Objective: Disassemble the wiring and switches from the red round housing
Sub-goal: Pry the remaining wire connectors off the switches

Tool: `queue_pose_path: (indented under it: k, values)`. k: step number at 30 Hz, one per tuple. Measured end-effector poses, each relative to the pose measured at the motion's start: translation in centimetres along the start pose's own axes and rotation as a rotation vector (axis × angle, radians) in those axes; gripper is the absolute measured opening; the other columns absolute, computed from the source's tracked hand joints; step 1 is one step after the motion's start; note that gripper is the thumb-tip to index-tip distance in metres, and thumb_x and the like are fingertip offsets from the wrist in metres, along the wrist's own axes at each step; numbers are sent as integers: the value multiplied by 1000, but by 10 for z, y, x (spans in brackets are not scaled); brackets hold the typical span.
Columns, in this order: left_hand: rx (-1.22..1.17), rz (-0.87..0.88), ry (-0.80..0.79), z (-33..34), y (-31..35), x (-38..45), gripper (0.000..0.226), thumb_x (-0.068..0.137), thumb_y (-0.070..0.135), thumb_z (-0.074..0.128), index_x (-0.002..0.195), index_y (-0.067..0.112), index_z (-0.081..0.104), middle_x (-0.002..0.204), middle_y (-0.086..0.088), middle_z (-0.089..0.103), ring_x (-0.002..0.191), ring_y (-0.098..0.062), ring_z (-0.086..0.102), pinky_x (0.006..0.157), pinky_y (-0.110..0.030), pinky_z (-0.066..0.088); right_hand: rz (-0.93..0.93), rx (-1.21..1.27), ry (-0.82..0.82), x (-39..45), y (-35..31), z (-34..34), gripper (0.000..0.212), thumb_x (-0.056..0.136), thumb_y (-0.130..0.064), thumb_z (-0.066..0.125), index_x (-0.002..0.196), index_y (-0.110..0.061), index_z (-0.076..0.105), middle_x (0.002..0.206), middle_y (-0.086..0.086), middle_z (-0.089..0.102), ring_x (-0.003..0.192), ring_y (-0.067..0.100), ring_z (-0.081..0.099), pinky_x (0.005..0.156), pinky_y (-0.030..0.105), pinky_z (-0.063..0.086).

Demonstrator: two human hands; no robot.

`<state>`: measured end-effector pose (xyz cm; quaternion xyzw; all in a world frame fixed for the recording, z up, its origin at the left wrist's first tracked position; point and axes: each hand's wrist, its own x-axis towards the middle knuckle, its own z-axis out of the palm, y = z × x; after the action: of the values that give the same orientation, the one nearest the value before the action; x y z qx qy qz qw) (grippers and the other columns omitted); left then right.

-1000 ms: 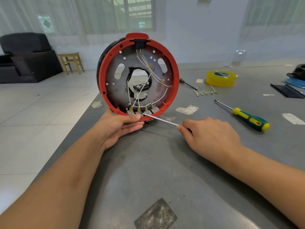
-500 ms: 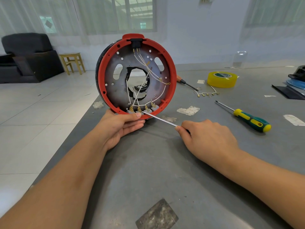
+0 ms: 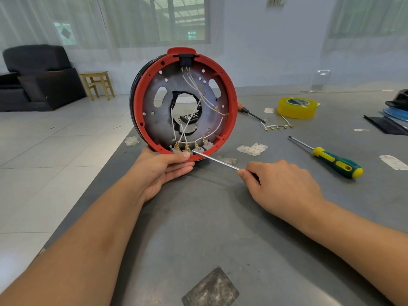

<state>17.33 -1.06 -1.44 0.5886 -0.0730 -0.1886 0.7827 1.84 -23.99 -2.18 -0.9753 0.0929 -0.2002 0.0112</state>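
Observation:
The red round housing (image 3: 229, 107) stands on edge at the table's left side, its open face toward me. White wires (image 3: 205, 100) run from a black socket (image 3: 186, 59) at the top down to several grey switches (image 3: 194, 149) with brass terminals along the bottom rim. My left hand (image 3: 163, 168) grips the housing's lower edge, thumb on a switch. My right hand (image 3: 284, 188) holds a screwdriver (image 3: 217, 161) by its hidden handle. The screwdriver's metal shaft reaches up-left, and its tip touches the switches.
A green and yellow screwdriver (image 3: 331, 159) lies to the right on the grey table (image 3: 220, 239). Behind it are a yellow tape roll (image 3: 297, 108), a loose wire string with brass terminals (image 3: 277, 127), an orange-handled tool (image 3: 249, 112), and black and blue parts (image 3: 395, 115) at the far right edge.
The housing has shifted slightly left and upright in my left hand. My right hand and the screwdriver stay at the bottom switches with barely any movement.

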Motion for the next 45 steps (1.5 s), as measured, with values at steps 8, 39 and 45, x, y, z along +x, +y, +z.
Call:
queue_pose_path:
  k: [8,39,45]
  values:
    - [-25,18,15,1,-1,1,57,80,-8,82,130,-6,56,103,-26,78,93,-40,79,70,-37,66,-157,-21,108,14,31,-4,47,99,-66,23,86,-33,55,72,-11,58,67,14,57,48,27,40]
    - [-13,60,21,5,-2,-3,82,75,-8,88,135,16,39,98,-24,79,88,-42,79,68,-38,66,-110,191,386,47,-58,24,24,98,-38,59,109,-21,72,103,0,69,94,28,63,79,43,49]
    - [8,100,-34,0,-6,0,87,75,-11,87,143,13,39,105,-25,78,94,-41,79,77,-47,66,33,327,424,68,-103,31,20,95,-39,61,103,-26,73,101,-5,71,100,22,56,86,39,43]
